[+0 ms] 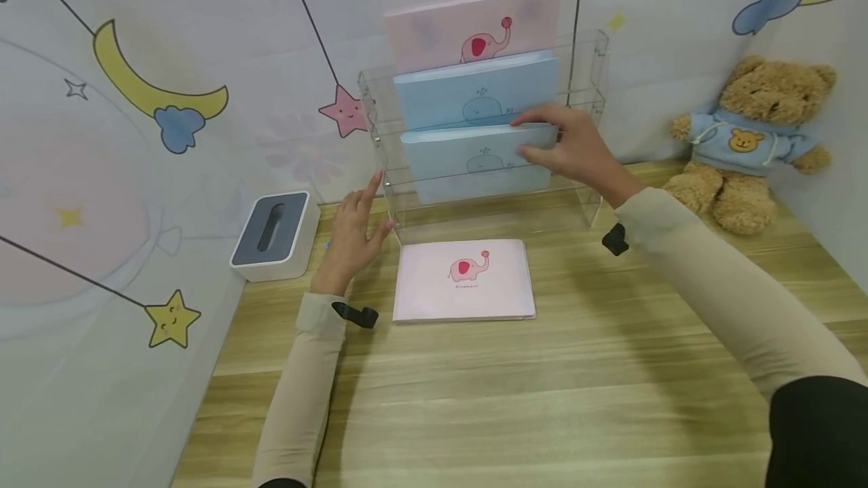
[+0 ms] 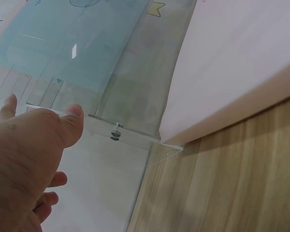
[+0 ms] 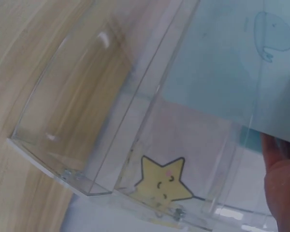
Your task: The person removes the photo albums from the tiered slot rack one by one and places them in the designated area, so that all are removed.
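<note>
A clear acrylic tiered rack [image 1: 583,205] stands against the wall. My right hand [image 1: 576,143] pinches the upper right corner of the front blue whale booklet [image 1: 447,157], thumb on its cover and fingers behind. In the right wrist view, part of that hand [image 3: 286,186] shows at the edge of the blue booklet [image 3: 217,82]. Another blue whale booklet [image 1: 434,100] stands behind it, and a pink elephant booklet [image 1: 427,36] is at the top. With its index finger extended, my left hand [image 1: 353,236] touches the rack's left side; its thumb [image 2: 73,126] is at the panel edge.
A pink elephant booklet [image 1: 434,300] is at the rack's front foot on the wooden table [image 1: 542,398]. Left of the rack stands a white box with a grey slotted top [image 1: 261,228]. A teddy bear [image 1: 746,141] in a blue sweater sits at the right.
</note>
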The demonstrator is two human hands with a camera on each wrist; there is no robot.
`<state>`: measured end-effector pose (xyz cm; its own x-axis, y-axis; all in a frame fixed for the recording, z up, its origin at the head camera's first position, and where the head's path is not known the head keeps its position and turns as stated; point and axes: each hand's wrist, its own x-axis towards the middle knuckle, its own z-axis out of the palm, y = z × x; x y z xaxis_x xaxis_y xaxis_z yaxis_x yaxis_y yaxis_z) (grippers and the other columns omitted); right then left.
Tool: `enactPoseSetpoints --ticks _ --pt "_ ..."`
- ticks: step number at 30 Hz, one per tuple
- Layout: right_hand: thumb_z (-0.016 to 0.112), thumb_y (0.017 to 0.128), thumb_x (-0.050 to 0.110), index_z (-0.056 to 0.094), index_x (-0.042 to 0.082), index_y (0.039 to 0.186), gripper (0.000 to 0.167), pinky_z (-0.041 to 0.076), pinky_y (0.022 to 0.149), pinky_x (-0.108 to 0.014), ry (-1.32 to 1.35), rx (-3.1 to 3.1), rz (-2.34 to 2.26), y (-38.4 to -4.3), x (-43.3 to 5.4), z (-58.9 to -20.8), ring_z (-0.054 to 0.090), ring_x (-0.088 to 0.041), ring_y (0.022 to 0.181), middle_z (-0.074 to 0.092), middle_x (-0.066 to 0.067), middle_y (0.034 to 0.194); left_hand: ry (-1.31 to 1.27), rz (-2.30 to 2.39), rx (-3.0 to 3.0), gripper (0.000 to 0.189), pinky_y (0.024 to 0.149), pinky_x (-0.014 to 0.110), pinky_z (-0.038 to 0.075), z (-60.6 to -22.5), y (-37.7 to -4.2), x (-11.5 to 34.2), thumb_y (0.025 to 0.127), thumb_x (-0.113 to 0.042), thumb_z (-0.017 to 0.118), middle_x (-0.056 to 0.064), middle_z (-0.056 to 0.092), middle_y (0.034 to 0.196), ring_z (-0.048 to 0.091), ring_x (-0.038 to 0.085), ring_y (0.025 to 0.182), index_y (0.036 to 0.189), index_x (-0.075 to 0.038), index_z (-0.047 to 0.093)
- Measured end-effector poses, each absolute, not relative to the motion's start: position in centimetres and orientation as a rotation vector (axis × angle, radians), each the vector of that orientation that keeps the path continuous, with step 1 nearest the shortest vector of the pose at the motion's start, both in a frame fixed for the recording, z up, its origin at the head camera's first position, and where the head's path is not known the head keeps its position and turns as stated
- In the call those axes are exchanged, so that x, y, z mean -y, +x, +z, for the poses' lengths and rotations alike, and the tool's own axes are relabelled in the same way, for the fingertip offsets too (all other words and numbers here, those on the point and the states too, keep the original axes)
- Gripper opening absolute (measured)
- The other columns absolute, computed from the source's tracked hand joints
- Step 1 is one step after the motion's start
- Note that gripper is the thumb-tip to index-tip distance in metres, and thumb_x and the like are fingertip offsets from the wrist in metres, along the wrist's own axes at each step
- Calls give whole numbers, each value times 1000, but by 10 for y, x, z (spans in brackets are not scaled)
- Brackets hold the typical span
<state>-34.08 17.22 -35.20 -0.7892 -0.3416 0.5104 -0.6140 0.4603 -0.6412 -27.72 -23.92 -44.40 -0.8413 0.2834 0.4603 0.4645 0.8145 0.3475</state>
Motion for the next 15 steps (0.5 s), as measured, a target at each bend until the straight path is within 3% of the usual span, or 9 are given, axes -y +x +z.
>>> enactPoseSetpoints --ticks 5,6,10,15 --pt "87 91 15 80 21 128 38 45 114 -26 866 2423 1305 -343 -167 -351 64 -17 137 76 -3 138 -552 -639 2630 87 122 69 34 -445 -277 240 104 -32 71 35 53 148 48 54 142 173 -26 18" --pt "87 91 14 80 21 128 38 46 116 -28 878 2415 1317 -344 -167 -351 64 -18 139 77 -4 137 -553 -638 2630 87 122 70 34 -446 -277 240 104 -32 71 35 53 148 48 55 142 173 -26 18" --pt "85 92 10 81 18 126 35 46 118 -26 897 2358 1372 -346 -164 -354 66 -17 138 79 -6 131 -562 -640 2621 87 121 71 34 -447 -278 241 104 -29 71 36 53 148 48 56 142 173 -24 18" --pt "85 91 8 84 17 120 31 47 113 -24 865 2302 1450 -344 -162 -357 67 -6 128 82 -3 125 -576 -640 2611 86 120 70 35 -446 -278 240 104 -27 71 37 53 147 48 56 141 172 -22 19"
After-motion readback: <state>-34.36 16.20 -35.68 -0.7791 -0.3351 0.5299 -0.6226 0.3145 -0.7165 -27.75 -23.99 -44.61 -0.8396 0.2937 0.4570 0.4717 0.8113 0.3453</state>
